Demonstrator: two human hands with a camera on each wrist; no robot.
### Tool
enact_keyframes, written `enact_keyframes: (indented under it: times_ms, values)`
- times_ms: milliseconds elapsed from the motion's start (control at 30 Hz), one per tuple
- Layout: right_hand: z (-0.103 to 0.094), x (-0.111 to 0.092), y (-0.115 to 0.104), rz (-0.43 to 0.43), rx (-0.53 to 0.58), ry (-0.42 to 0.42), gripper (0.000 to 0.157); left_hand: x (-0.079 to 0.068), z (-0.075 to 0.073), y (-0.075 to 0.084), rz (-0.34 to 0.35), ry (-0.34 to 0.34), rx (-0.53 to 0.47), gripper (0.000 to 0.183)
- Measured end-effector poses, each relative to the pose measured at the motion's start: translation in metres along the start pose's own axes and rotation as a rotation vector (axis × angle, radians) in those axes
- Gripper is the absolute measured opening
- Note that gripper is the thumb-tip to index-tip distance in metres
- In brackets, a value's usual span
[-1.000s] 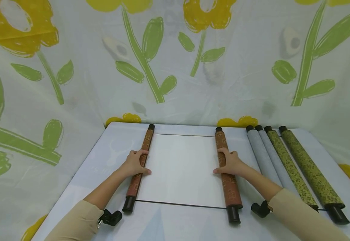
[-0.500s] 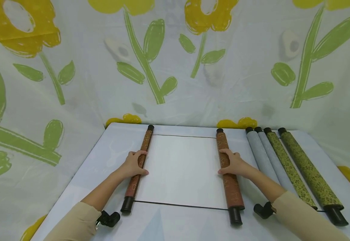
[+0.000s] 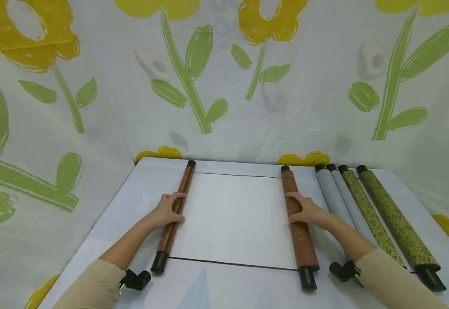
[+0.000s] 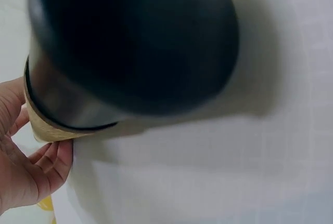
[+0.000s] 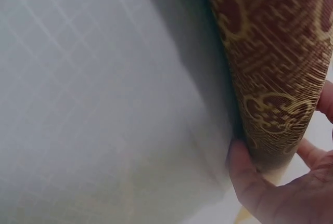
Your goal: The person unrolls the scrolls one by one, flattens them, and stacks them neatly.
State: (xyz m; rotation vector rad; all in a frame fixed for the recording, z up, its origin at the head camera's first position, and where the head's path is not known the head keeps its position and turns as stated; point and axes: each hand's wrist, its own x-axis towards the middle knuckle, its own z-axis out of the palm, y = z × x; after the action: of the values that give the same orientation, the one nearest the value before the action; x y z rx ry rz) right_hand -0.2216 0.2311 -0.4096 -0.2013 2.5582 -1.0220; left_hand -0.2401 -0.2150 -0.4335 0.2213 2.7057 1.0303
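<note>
A scroll with a white sheet [image 3: 232,219] lies partly unrolled across the table, between two brown-red patterned rollers with black end knobs. Around the middle of the thinner left roller [image 3: 167,236], my left hand [image 3: 164,211] curls thumb and fingers. My right hand [image 3: 310,213] grips the thicker right roller [image 3: 304,244] the same way. In the left wrist view, the black knob [image 4: 140,47] looms close, with the left hand [image 4: 31,167] behind it. Gold-patterned cloth [image 5: 276,57] covers the roller in the right wrist view, where the right thumb and fingers [image 5: 244,177] hold its sides.
To the right lie a pair of pale grey rolls [image 3: 336,197] and a pair of green-gold patterned rolls [image 3: 398,214] side by side. The white table [image 3: 224,292] meets a flower-printed curtain [image 3: 313,111] at the back and left.
My right hand has moved right with the thicker roller, and my left hand slightly left with the thinner one. The white sheet between them shows wider.
</note>
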Motion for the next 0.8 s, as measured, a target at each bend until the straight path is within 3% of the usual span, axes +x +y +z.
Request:
enact_keyframes:
  times_ms: [267, 800]
  values:
    - [-0.005, 0.0, 0.004, -0.014, 0.033, -0.045, 0.075, 0.001, -0.005, -0.009, 0.023, -0.014, -0.021, 0.071]
    - [0.006, 0.004, -0.002, 0.046, -0.091, 0.103, 0.085, 0.004, -0.005, -0.002, 0.007, 0.049, -0.011, 0.07]
